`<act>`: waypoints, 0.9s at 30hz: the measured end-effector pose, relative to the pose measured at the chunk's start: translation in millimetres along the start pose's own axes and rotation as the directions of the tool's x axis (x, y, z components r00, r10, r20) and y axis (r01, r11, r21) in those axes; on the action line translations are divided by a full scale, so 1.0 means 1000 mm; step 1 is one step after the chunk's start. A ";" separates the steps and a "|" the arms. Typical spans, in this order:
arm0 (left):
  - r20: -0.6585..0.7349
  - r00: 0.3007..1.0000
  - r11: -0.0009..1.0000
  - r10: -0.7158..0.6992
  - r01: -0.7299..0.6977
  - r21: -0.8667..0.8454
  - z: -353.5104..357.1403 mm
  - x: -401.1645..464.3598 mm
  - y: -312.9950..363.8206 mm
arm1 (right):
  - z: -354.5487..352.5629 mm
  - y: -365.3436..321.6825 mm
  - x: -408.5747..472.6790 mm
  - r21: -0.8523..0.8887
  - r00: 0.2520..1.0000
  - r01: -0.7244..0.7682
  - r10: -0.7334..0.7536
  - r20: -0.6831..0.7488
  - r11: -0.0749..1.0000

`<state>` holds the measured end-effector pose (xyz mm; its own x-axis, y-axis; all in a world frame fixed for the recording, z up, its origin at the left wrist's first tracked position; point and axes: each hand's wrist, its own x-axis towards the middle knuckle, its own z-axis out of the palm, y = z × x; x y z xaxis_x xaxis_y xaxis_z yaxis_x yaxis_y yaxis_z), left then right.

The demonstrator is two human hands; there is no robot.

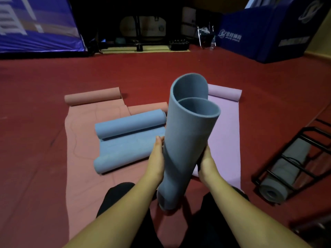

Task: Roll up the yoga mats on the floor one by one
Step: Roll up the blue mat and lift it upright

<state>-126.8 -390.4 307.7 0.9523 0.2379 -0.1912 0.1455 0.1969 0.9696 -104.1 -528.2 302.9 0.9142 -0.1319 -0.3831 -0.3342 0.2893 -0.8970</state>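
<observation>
A grey-blue yoga mat, loosely rolled, stands on end between my knees, its open coil facing the camera. My left hand holds its left side and my right hand holds its right side. A light blue mat lies on the floor to the left, curled at both ends. Under it lies a pink mat with its far end rolled. A lilac mat lies flat on the right, its far end curled.
A black wire rack at the right holds a rolled grey mat. Blue padded blocks stand at the back right and a blue banner at the back left. The floor is red.
</observation>
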 end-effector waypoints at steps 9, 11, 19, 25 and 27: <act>-0.038 0.990 0.990 0.138 -0.138 0.004 0.021 -0.029 0.044 | 0.009 -0.054 -0.031 0.178 0.970 0.178 -0.203 0.134 0.968; -0.039 0.994 0.994 0.105 -0.105 0.010 0.021 -0.026 0.048 | 0.005 -0.059 -0.033 0.167 0.966 0.203 -0.225 0.129 0.965; -0.007 0.996 0.991 0.085 -0.084 0.107 0.024 -0.041 0.032 | -0.011 -0.034 -0.033 0.003 0.975 0.221 -0.221 0.039 0.975; 0.119 0.959 0.966 0.257 -0.251 -0.059 0.033 -0.043 0.077 | -0.021 -0.081 -0.030 0.133 0.951 0.235 -0.256 0.176 0.963; 0.151 0.941 0.953 0.303 -0.301 -0.032 0.043 -0.046 0.080 | -0.016 -0.086 -0.037 0.135 0.943 0.238 -0.262 0.203 0.962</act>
<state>-147.1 -426.6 400.9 0.9808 0.1393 0.1365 -0.1568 0.1467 0.9767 -112.7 -563.6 390.0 0.9966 -0.0078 -0.0817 -0.0728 0.3746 -0.9243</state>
